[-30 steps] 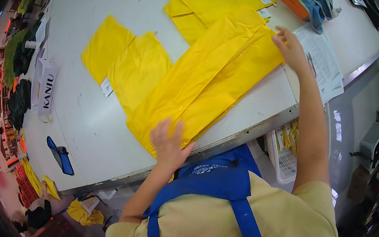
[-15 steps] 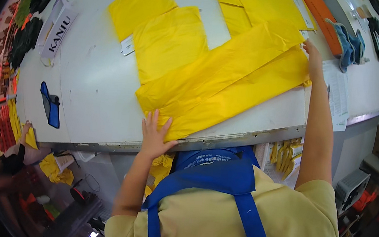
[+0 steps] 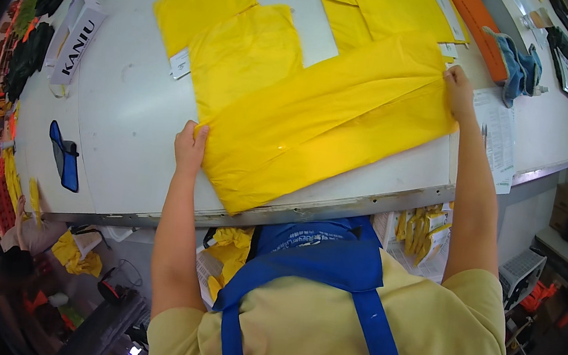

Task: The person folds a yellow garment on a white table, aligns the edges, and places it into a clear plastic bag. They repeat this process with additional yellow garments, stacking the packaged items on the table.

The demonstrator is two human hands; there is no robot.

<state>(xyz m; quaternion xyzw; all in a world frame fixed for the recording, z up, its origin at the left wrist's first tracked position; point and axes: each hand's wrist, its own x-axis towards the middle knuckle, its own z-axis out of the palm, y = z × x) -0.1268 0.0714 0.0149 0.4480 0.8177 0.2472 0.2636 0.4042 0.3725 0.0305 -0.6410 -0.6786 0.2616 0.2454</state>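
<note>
A long folded yellow garment (image 3: 333, 123) of thin, slightly shiny fabric lies slantwise across the white table (image 3: 129, 109), with creases along its length. At its left end, my left hand (image 3: 190, 148) is closed on the edge, thumb against the fabric. My right hand (image 3: 457, 92) pinches the upper corner at the right end. Beyond it lie a flat yellow folded piece (image 3: 246, 56) and another yellow folded piece (image 3: 202, 4), the two overlapping. A larger yellow pile (image 3: 396, 10) sits at the far side, partly covered by the garment's upper edge.
An orange box (image 3: 478, 31), a blue cloth (image 3: 517, 68) and printed sheets (image 3: 495, 136) lie at the right. To the left are a blue-and-black pouch (image 3: 64, 156) and a white box (image 3: 77, 38). The table's metal edge (image 3: 338, 202) runs before me. Another person (image 3: 26, 227) is at the lower left.
My left hand has moved from lying spread on the near left corner up to the left edge, where it now grips. The garment has been straightened and spread wider. My right hand has closed on its corner.
</note>
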